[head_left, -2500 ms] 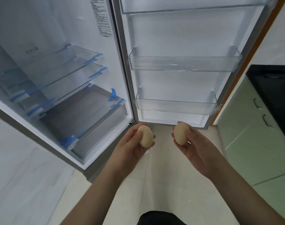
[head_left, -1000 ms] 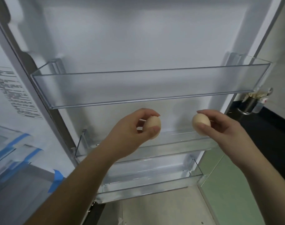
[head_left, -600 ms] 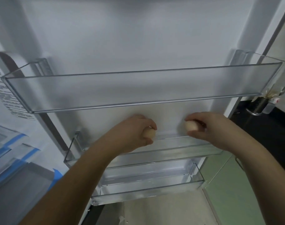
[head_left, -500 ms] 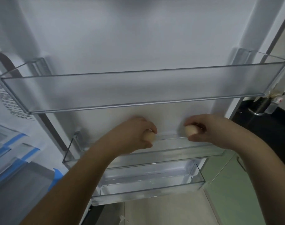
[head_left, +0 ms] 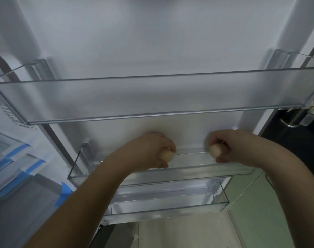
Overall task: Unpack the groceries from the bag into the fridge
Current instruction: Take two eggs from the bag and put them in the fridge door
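Note:
I face the inside of the open fridge door. My left hand [head_left: 149, 151] grips a pale beige egg [head_left: 167, 156], held down inside the middle clear door bin [head_left: 192, 173]. My right hand [head_left: 231, 146] grips a second egg [head_left: 215, 150] over the same bin, further right. Both eggs sit low in the bin, half covered by my fingers; whether they touch its floor I cannot tell. The grocery bag is out of view.
A wide clear upper door bin [head_left: 152, 97] hangs just above my hands. A lower door bin [head_left: 167, 208] sits below. Fridge shelves with blue tape [head_left: 15, 158] lie at the left. A green cabinet [head_left: 259, 212] and dark counter [head_left: 295, 140] stand at the right.
Both hands have carried the eggs from in front of the door up and forward, then down into the middle door bin. The view has closed in on the door.

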A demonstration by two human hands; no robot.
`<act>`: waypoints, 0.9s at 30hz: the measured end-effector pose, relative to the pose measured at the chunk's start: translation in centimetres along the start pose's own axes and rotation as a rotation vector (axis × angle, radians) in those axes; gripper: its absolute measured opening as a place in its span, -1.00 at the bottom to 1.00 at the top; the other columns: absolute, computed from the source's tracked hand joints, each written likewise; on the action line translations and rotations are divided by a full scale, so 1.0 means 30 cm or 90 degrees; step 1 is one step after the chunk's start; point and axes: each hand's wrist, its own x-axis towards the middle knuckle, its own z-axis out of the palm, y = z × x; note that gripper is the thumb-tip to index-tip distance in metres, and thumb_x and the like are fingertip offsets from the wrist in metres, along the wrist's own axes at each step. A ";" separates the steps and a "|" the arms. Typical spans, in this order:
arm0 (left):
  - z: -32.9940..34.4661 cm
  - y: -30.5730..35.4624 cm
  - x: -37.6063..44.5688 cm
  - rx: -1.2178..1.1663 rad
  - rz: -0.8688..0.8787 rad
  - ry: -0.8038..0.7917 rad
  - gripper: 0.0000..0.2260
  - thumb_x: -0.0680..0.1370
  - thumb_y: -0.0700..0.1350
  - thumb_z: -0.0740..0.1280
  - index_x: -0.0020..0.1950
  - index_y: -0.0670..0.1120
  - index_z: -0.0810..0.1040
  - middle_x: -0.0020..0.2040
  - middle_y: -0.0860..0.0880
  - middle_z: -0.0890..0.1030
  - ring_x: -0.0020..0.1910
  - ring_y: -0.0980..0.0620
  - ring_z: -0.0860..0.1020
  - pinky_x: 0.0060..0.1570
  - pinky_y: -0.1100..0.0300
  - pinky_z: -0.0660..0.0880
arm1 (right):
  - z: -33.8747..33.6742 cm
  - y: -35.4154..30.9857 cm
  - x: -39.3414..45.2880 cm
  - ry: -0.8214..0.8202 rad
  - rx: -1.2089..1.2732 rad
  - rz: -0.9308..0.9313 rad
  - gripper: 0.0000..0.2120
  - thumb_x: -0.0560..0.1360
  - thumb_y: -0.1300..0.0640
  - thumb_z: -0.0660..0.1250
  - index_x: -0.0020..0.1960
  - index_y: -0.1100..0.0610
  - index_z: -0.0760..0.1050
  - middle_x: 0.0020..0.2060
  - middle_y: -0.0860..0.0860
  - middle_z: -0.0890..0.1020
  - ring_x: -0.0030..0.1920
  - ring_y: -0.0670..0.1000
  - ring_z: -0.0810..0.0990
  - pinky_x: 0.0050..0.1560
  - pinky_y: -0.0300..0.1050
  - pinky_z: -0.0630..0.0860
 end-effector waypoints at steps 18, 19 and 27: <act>-0.008 0.004 -0.029 -0.054 -0.017 0.055 -0.67 0.47 0.03 0.45 0.22 0.05 0.56 0.12 0.03 0.55 0.09 0.09 0.49 0.15 0.22 0.39 | 0.016 -0.008 -0.063 0.111 0.025 -0.010 -0.70 0.52 -0.13 0.27 0.22 -0.09 0.47 0.03 -0.12 0.48 -0.05 -0.07 0.46 0.03 -0.14 0.41; -0.010 0.007 -0.037 -0.068 -0.024 0.067 -0.69 0.49 0.05 0.42 0.21 0.06 0.56 0.12 0.03 0.55 0.08 0.11 0.49 0.15 0.20 0.40 | 0.017 -0.011 -0.071 0.120 0.024 -0.010 -0.71 0.53 -0.12 0.25 0.22 -0.09 0.47 0.05 -0.11 0.49 -0.07 -0.08 0.45 0.04 -0.13 0.41; -0.024 0.025 -0.103 -0.035 -0.042 0.163 -0.69 0.55 0.11 0.31 0.27 0.08 0.52 0.16 0.06 0.52 0.11 0.07 0.50 0.12 0.17 0.41 | 0.034 -0.073 -0.145 0.174 0.032 -0.012 -0.69 0.54 -0.12 0.21 0.24 -0.07 0.46 0.18 -0.08 0.53 0.14 -0.01 0.50 0.16 -0.01 0.44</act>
